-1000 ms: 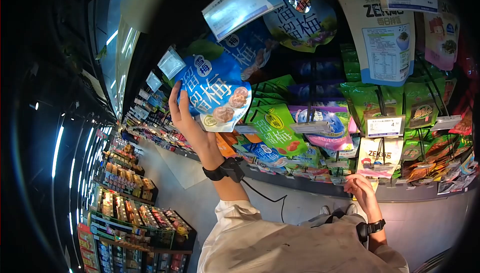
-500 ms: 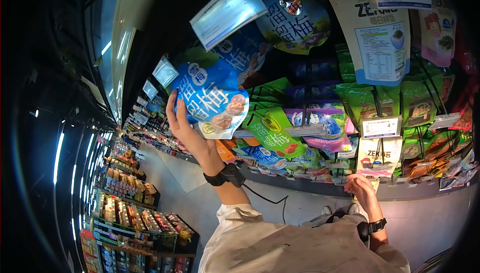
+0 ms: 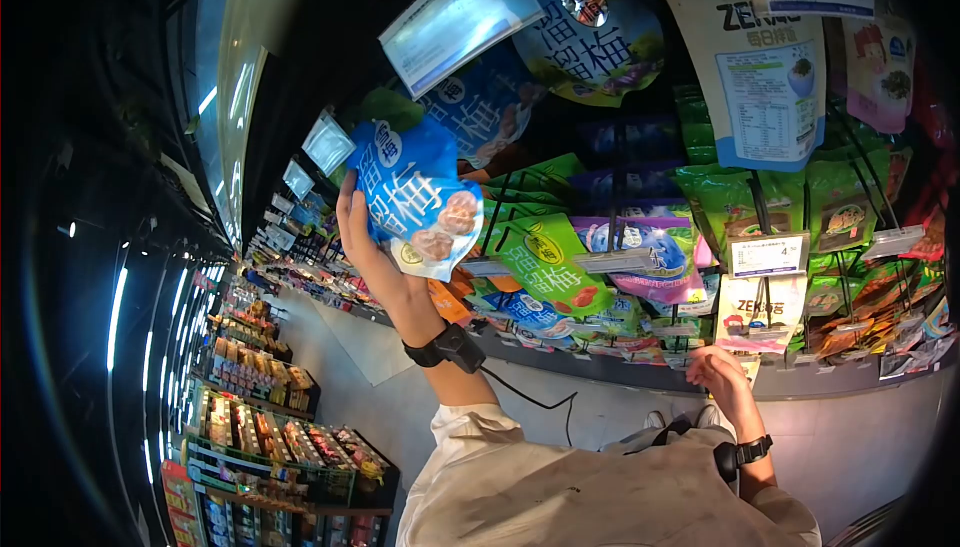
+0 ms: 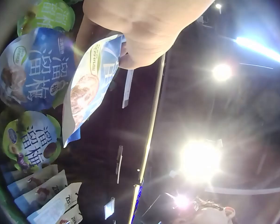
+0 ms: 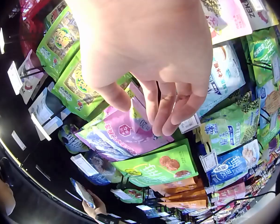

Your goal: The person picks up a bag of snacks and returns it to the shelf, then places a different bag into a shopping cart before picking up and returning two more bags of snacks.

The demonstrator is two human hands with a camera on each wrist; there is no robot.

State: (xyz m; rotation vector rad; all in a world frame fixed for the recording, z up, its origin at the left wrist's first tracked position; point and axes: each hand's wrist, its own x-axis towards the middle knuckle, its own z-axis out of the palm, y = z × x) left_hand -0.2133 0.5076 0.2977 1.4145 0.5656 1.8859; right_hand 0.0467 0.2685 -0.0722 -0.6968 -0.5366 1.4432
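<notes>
My left hand (image 3: 378, 255) grips the left edge of a blue and white snack bag (image 3: 425, 202) at the upper left of the rack. In the left wrist view the bag (image 4: 91, 84) is seen side-on, tilted, under the hand (image 4: 140, 32). Another blue bag (image 4: 35, 70) hangs behind it. My right hand (image 3: 722, 379) hangs low in front of the rack, fingers loosely curled and holding nothing. In the right wrist view that hand (image 5: 149, 60) appears in front of pink and green bags; whether it touches them cannot be told.
Price tags (image 3: 458, 19) jut out from the hooks. A green bag (image 3: 552, 265), a purple bag (image 3: 640, 257) and a large ZEK pouch (image 3: 765, 87) hang to the right. A dark cable (image 3: 530, 399) runs from the left wrist. Further shelves (image 3: 270, 417) stand at the lower left.
The held blue bag has shifted slightly left and turned a little, its printed front angled more to the side. The right hand stays nearly in place.
</notes>
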